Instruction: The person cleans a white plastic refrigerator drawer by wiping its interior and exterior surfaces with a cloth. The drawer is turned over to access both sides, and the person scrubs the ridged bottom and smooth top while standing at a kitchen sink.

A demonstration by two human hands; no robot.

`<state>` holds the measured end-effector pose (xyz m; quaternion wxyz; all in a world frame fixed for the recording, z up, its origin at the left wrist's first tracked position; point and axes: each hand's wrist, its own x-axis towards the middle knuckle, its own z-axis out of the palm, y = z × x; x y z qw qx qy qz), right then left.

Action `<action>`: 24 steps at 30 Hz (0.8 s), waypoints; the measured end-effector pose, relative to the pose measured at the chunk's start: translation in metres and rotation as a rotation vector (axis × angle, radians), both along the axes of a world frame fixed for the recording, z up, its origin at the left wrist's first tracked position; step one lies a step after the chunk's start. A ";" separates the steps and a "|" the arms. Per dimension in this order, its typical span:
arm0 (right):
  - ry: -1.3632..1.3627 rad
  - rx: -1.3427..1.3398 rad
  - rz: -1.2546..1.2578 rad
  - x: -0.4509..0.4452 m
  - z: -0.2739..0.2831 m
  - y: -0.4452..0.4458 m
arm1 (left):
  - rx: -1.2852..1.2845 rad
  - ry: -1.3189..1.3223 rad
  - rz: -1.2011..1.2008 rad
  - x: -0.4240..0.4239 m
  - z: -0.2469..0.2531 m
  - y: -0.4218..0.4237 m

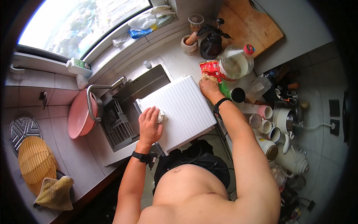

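A white ribbed plastic drawer or bin lies over the near right part of a steel sink. My left hand rests on its left part, with a crumpled whitish wad beside the fingers; whether the fingers grip it is unclear. Beyond the bin's right corner, my right hand reaches down to the counter with curled fingers at a tan crumpled item. A red plastic packet lies just past that hand, and green netting is beside it. The right fingertips are partly hidden.
A curved faucet and a pink basin stand left of the sink. A large clear bottle, black spray bottle, stone mortar and black-lidded jar stand around the right hand. Several mugs are farther right.
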<state>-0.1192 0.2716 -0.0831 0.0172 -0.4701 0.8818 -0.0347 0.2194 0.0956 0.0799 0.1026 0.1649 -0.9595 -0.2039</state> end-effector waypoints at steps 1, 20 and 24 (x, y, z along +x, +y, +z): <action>0.031 -0.016 -0.020 0.005 0.004 0.000 | -0.007 -0.007 -0.018 0.001 0.001 0.003; -0.915 -0.795 -0.390 0.040 0.154 0.048 | 0.108 0.279 0.139 0.031 -0.039 -0.040; -1.180 -0.709 -0.336 0.155 0.175 0.038 | 0.187 0.270 0.111 0.029 -0.056 -0.041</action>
